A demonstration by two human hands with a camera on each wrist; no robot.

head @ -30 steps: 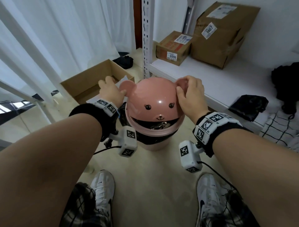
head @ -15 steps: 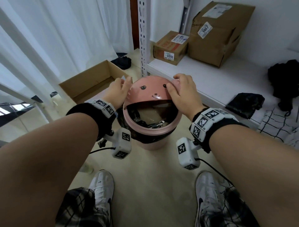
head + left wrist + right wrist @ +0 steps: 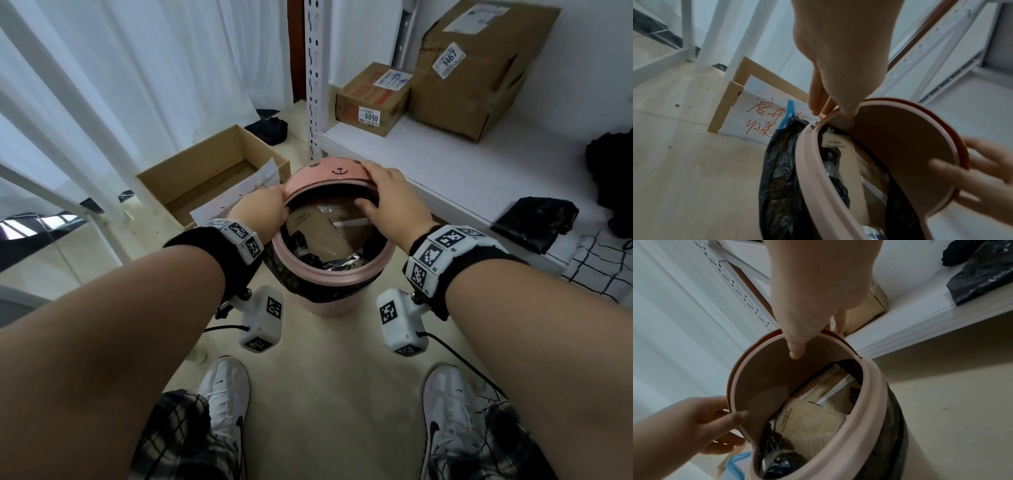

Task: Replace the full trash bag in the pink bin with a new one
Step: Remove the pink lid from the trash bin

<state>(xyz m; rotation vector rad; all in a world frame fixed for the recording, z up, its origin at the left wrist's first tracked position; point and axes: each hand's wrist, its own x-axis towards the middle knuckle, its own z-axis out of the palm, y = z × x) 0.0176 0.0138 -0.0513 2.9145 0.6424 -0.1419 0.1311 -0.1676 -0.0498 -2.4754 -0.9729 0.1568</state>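
The pink bin (image 3: 334, 306) stands on the floor between my feet. A black trash bag (image 3: 294, 282) lines it and folds over its rim (image 3: 812, 170). Brown packets and wrappers (image 3: 320, 236) fill the bag. The bear-face lid (image 3: 329, 170) is tilted up at the bin's far side, its underside (image 3: 777, 379) facing me. My left hand (image 3: 265, 212) grips the lid's left edge and my right hand (image 3: 390, 198) grips its right edge, thumbs under and fingers on top. A crumpled black plastic bag (image 3: 536, 222) lies on the white shelf (image 3: 445, 168) to the right.
An open cardboard box (image 3: 209, 176) with a written sheet sits on the floor just left of the bin. A perforated white post (image 3: 313, 78) rises behind it. Two taped boxes (image 3: 373, 97) stand on the shelf. White curtains hang on the left. My shoes (image 3: 226, 387) are near the bin.
The lid lay closed on the bin a second ago. Both hands have tipped it up and back, and the trash inside now shows.
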